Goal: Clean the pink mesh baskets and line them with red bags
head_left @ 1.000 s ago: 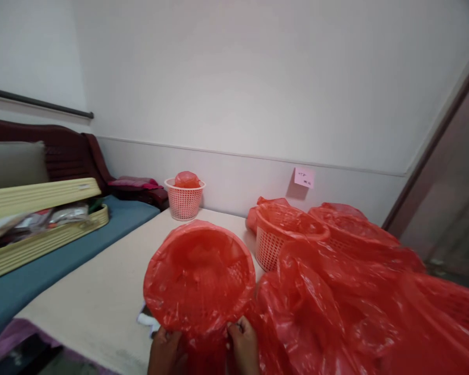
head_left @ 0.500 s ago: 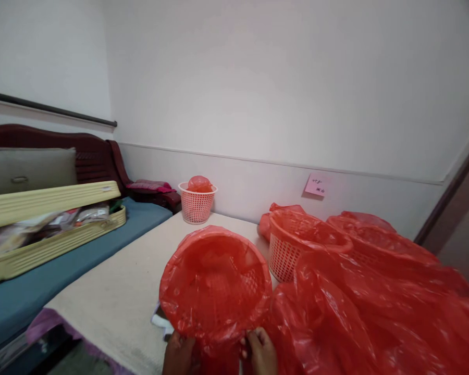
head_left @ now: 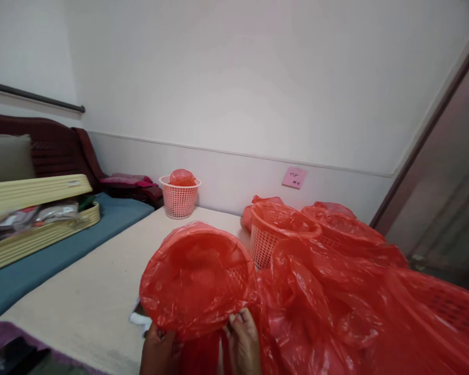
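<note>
A basket lined with a thin red plastic bag (head_left: pixel 195 281) stands in front of me, its mouth tipped toward me. The bag's edge is folded over the rim and hangs down on the near side. My left hand (head_left: pixel 159 350) is closed on the bag just below the near left of the rim. At the near right of the rim, my right hand (head_left: pixel 243 338) pinches the same film between thumb and fingers. Beyond the right hand, loose red film (head_left: pixel 320 307) spreads in a crumpled heap. Part of a white and dark cloth-like item (head_left: pixel 139 315) shows under the basket's left side.
Against the wall stands a pink basket (head_left: pixel 180 202) with balled red film in it. Several bag-lined baskets, one of them a perforated basket (head_left: pixel 263 245), crowd the right. At left, an open cream suitcase (head_left: pixel 42 229) lies on a blue bed. A pink note (head_left: pixel 295 177) sticks to the wall.
My view has turned right, bringing another lined basket into sight at the right edge. My right hand has risen slightly along the rim. Both hands keep hold of the bag.
</note>
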A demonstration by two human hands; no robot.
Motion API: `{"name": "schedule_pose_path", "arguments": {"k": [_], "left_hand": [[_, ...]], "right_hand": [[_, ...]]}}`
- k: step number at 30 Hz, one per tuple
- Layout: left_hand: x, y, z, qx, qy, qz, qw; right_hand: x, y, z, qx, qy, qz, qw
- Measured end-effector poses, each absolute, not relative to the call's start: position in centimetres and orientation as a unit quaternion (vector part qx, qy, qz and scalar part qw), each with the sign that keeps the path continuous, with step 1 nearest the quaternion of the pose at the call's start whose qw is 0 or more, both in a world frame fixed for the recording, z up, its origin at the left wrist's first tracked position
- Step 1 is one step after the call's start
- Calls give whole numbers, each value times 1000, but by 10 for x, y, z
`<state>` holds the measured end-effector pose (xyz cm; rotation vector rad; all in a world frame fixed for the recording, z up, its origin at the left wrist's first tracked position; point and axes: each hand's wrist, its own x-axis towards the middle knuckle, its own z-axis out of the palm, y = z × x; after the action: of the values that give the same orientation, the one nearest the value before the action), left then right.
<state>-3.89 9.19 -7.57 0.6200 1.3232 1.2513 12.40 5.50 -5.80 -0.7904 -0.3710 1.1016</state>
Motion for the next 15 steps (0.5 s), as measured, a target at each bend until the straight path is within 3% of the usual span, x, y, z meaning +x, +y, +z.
{"name": "schedule_pose_path", "arguments": {"k": [7,15], "left_hand": [[-39,93,-69,277,584,534,545],[-42,96,-81,297,591,531,530]], "right_hand": [[119,50,-40,-352,-127,540,754],[126,57,-75,-368,-186,534,738]]}}
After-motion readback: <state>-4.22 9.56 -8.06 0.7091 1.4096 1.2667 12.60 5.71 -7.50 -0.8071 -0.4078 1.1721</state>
